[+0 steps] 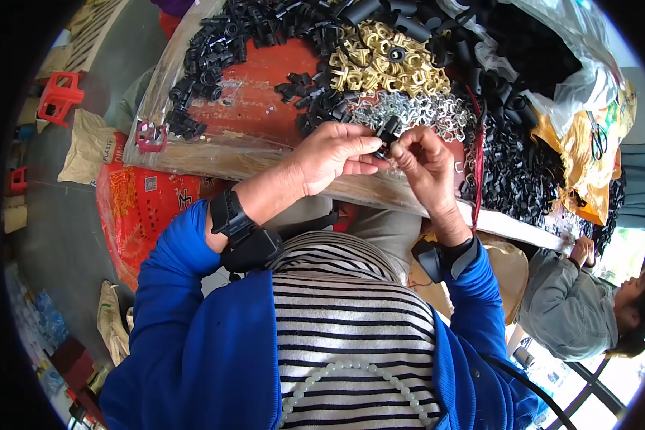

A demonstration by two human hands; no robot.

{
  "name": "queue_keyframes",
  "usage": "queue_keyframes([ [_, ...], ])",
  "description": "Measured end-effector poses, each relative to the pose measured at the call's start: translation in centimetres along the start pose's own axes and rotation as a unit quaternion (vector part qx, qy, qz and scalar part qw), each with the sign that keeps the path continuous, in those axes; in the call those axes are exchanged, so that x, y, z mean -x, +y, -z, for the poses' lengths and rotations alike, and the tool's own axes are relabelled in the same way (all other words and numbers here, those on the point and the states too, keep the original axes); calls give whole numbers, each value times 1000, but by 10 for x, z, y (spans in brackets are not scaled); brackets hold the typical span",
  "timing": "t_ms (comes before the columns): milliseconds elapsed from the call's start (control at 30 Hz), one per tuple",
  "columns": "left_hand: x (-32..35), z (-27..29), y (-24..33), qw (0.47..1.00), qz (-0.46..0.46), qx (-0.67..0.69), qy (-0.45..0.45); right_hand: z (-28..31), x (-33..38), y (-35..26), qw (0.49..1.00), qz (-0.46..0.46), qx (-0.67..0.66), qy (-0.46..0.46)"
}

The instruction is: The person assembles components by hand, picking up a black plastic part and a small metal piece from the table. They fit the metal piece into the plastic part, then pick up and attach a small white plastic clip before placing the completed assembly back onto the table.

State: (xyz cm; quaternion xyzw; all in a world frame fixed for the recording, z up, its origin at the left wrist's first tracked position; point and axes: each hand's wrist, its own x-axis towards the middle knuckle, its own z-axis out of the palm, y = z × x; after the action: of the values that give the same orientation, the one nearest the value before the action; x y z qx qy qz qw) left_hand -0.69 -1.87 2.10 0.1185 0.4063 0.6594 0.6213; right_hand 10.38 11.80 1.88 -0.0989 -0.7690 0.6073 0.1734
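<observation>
A small black plastic fitting (388,133) is held up at the table's near edge. My left hand (330,154) grips it between thumb and fingers. My right hand (430,166) is closed in a pinch against the fitting's lower right side; whatever lies between its fingertips is too small to make out. Just beyond the hands is a heap of silvery bent metal clips (423,111). Behind that sits a pile of gold-coloured clamp-like parts (380,61). Loose black pieces (312,93) lie to the left of these piles.
Black fittings (208,72) line the left part of the red tabletop (258,79). Black parts (512,168) and a yellow sack (588,168) crowd the right. A red strap (479,154) crosses the table. Another person (577,301) sits at the right. A red stool (59,97) stands far left.
</observation>
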Motion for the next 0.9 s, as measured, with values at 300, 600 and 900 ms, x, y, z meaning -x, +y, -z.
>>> queue_keyframes([
  [300,-9,35,13,983,-79,84,141,-16,-92,27,886,177,424,-64],
  [600,-12,24,6,972,-150,142,111,-15,-49,22,976,-125,-176,-17],
  [900,-13,8,-13,969,-153,192,23,-22,-5,16,843,-182,-502,69],
])
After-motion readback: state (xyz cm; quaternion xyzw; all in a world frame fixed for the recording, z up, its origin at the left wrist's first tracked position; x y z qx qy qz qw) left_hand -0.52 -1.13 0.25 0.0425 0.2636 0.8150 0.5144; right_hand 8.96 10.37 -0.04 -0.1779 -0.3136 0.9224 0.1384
